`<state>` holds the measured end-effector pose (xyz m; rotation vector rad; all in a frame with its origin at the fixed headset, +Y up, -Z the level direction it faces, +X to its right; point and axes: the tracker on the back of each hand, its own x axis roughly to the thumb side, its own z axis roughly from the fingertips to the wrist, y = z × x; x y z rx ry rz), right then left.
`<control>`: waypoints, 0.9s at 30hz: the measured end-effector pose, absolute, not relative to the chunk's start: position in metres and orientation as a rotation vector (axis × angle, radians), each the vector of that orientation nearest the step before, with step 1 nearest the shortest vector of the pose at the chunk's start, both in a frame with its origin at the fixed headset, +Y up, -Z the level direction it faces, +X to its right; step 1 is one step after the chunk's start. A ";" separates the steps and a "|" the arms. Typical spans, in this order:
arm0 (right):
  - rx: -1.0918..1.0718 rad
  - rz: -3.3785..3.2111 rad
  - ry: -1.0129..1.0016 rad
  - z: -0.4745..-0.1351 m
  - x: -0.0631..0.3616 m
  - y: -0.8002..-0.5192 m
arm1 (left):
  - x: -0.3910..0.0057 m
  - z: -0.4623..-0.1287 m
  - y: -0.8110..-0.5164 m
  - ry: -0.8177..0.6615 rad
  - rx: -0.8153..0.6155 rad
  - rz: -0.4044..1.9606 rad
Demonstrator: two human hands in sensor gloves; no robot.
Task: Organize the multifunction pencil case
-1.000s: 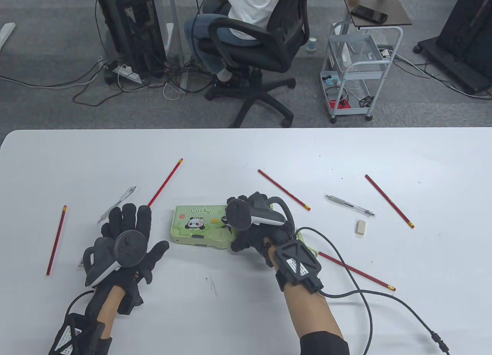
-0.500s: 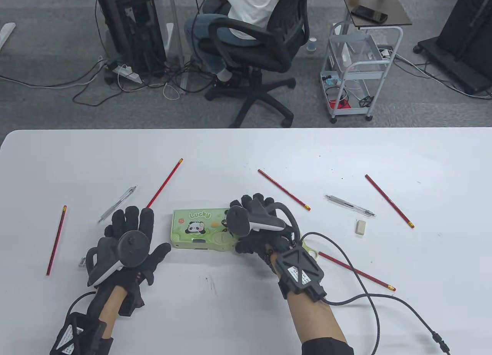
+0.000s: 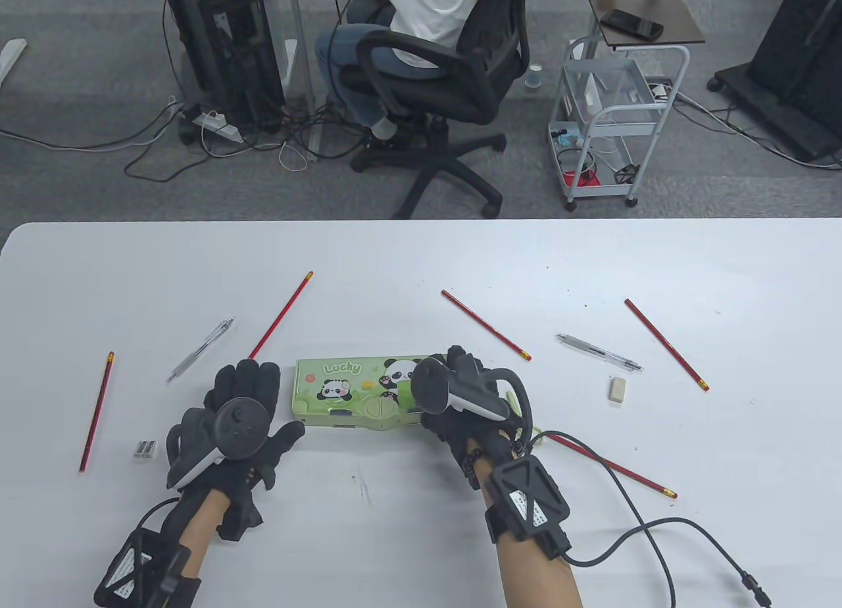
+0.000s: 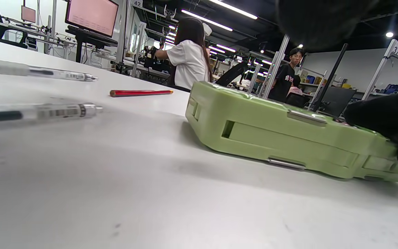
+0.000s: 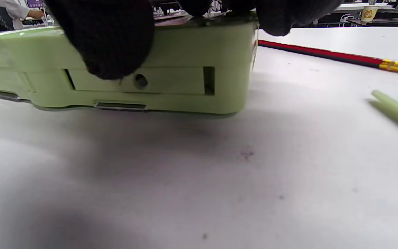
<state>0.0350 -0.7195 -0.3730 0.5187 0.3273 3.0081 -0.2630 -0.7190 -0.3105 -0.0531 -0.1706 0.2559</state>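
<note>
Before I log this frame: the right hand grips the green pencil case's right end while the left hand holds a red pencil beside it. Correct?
Not quite. The left hand holds nothing; it lies open on the table just left of the green pencil case, as the table view shows. The right hand does grip the case's right end.

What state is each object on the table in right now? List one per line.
pencil case: closed, lying flat.
right hand: grips the case's right end.
left hand: fingers straight, flat on the table, holding nothing.
red pencils: five, loose on the table.
pens: two, loose on the table.
eraser: loose.
sharpener: loose.
</note>
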 end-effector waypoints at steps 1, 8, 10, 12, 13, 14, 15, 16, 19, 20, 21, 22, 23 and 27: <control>0.507 2.981 0.319 -0.373 0.036 -0.721 | -0.262 -0.311 -0.719 -0.173 -0.046 0.260; 0.472 2.944 0.306 -0.373 0.040 -0.723 | -0.234 -0.329 -0.712 -0.207 -0.020 0.209; 0.470 2.943 0.306 -0.372 0.040 -0.723 | -0.222 -0.337 -0.711 -0.209 -0.053 0.147; 0.460 2.934 0.321 -0.374 0.041 -0.722 | -0.212 -0.347 -0.714 -0.209 -0.109 0.097; 0.457 2.930 0.325 -0.374 0.041 -0.722 | -0.210 -0.351 -0.716 -0.203 -0.138 0.076; 0.455 2.930 0.327 -0.374 0.041 -0.722 | -0.208 -0.356 -0.718 -0.194 -0.160 0.060; 0.454 2.931 0.326 -0.374 0.041 -0.721 | -0.206 -0.360 -0.721 -0.190 -0.185 0.054; 0.455 2.932 0.324 -0.375 0.042 -0.722 | -0.206 -0.364 -0.723 -0.192 -0.209 0.057; 0.453 2.900 0.311 -0.376 0.045 -0.722 | -0.210 -0.368 -0.724 -0.219 -0.229 0.109; 0.452 2.891 0.309 -0.377 0.046 -0.722 | -0.211 -0.369 -0.725 -0.235 -0.228 0.110; 0.449 2.878 0.309 -0.378 0.048 -0.721 | -0.211 -0.368 -0.727 -0.242 -0.218 0.104; 0.448 2.869 0.307 -0.379 0.049 -0.720 | -0.209 -0.367 -0.728 -0.241 -0.193 0.080; 0.450 2.867 0.304 -0.380 0.050 -0.719 | -0.209 -0.367 -0.728 -0.240 -0.160 0.057; 0.453 2.862 0.285 -0.381 0.051 -0.719 | -0.211 -0.364 -0.730 -0.246 -0.121 0.076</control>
